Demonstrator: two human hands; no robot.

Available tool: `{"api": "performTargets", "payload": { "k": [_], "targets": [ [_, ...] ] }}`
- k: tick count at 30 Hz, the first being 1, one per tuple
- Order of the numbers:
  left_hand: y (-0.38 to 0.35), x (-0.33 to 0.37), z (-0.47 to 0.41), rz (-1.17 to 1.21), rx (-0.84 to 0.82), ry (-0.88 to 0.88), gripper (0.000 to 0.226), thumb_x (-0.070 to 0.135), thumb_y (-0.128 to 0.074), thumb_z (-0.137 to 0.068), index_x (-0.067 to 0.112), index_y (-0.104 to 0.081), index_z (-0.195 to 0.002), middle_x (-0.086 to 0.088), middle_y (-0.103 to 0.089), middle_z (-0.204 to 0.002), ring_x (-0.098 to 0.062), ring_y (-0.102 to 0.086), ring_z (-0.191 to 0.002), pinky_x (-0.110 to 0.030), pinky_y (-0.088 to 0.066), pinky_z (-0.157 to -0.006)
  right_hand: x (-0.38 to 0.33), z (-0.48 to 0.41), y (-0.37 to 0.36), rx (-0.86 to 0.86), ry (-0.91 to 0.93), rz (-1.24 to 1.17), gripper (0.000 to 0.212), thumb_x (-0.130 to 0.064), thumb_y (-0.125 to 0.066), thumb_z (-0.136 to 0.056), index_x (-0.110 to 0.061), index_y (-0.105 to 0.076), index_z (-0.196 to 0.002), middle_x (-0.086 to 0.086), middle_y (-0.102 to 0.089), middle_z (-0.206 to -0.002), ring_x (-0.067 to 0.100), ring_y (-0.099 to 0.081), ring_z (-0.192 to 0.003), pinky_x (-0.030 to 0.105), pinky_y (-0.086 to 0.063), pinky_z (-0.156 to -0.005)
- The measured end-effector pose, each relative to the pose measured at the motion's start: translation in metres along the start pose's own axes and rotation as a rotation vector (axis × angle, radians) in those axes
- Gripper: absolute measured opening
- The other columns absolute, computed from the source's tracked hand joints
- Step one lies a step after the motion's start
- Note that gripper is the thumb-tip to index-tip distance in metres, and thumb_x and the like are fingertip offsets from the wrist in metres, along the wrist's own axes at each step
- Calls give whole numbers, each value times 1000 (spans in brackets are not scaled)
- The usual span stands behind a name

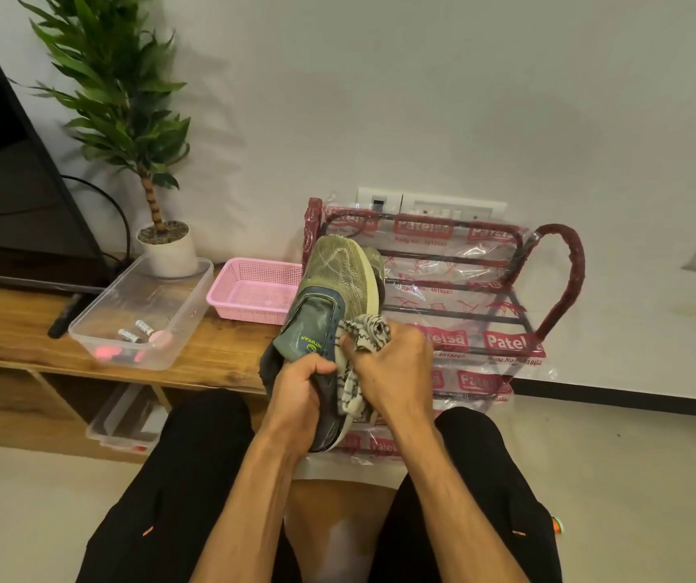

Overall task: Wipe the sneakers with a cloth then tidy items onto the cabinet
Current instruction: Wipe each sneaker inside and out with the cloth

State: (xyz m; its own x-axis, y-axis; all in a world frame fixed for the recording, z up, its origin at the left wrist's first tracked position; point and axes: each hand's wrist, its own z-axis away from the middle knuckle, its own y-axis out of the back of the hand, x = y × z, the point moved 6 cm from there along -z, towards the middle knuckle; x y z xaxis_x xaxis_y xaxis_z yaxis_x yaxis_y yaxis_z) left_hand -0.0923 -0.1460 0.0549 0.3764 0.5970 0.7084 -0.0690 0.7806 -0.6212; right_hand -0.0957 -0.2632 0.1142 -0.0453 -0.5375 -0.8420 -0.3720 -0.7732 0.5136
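Just the head view, looking down past the knees. The left grip (302, 387) is wrapped tight round the heel end of the sneaker (338, 271). It's an olive mesh one with a grey-blue tongue, held up in the air with the toe pointing away toward the wall. The right grip (397, 372) is bunched round the cloth (365, 334), white with dark stripes, and has it pushed against the sneaker's side just beside the left fingers. All of that hangs in front of the rack (485, 313), a metal frame wrapped in printed plastic that stands against the wall. Left of the rack is the wooden cabinet (220, 351). On top of it sit a pink basket (249, 311), a clear tub (148, 288) with a couple of batteries (136, 330) and something pink inside, and a potted plant (127, 119) behind the tub. A TV (5, 183) fills the far left.
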Motion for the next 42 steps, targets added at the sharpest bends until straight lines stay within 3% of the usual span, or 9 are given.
{"api": "performTargets", "payload": {
  "k": [7,10,13,20,25,31,36,39,42],
  "targets": [
    [-12,2,5,36,-72,-22,47,0,-43,-74,-4,-61,-117,-19,-68,-105,-30,-66,-91,-45,-52,-88,2,-14,5,78,-15,73,35,-12,-76,-85,-27,-51,-66,-9,-59,-59,5,-56,-45,17,-44,-39],
    [-1,9,1,111,-7,-41,42,4,-49,-68,-2,-65,-107,-19,-70,-97,-28,-68,-83,-40,-58,-79,-3,-4,2,-136,59,0,25,-28,-78,-84,-19,-61,-68,-7,-63,-61,1,-56,-46,19,-42,-40],
    [12,16,-6,207,41,-68,50,5,-52,-64,-3,-63,-112,-22,-64,-108,-31,-63,-91,-44,-49,-94,-5,15,-2,-316,125,16,26,-33,-80,-80,-16,-66,-68,-3,-67,-65,5,-59,-54,31,-51,-51],
    [3,12,1,170,-15,-1,49,7,-47,-68,-2,-63,-113,-17,-72,-94,-29,-68,-77,-39,-55,-75,-4,-17,21,-32,121,70,33,-22,-75,-86,-32,-50,-66,-8,-62,-73,5,-54,-55,17,-41,-47],
    [12,15,-3,165,7,-16,38,3,-35,-82,1,-65,-105,-14,-73,-86,-25,-69,-71,-33,-58,-66,-3,2,8,-305,194,114,20,-30,-78,-82,-15,-75,-95,-6,-68,-94,8,-63,-82,20,-52,-67],
    [10,12,4,154,-13,-21,44,6,-44,-69,0,-65,-107,-15,-72,-89,-27,-68,-75,-38,-56,-72,-7,-17,24,-27,191,102,27,-23,-79,-81,-12,-73,-104,1,-70,-100,14,-66,-84,32,-58,-71],
    [6,19,4,162,-23,-50,29,15,-59,-77,3,-72,-100,-14,-73,-89,-24,-70,-75,-33,-57,-72,-9,1,4,-337,163,-14,18,-26,-81,-81,-16,-74,-94,-5,-71,-94,-1,-67,-76,22,-57,-64],
    [5,14,1,224,-19,-17,36,9,-60,-78,-2,-69,-111,-19,-70,-101,-28,-69,-83,-39,-53,-87,-10,6,8,-288,203,-42,23,-27,-82,-80,-18,-76,-100,-7,-72,-97,5,-68,-87,32,-59,-77],
    [12,10,-2,276,-52,-6,29,1,-50,-75,-1,-75,-89,-18,-70,-92,-29,-67,-84,-41,-49,-91,-9,-1,23,-144,189,-76,21,-24,-81,-80,-25,-73,-100,-7,-70,-95,6,-66,-87,28,-57,-76]
  ]
}}
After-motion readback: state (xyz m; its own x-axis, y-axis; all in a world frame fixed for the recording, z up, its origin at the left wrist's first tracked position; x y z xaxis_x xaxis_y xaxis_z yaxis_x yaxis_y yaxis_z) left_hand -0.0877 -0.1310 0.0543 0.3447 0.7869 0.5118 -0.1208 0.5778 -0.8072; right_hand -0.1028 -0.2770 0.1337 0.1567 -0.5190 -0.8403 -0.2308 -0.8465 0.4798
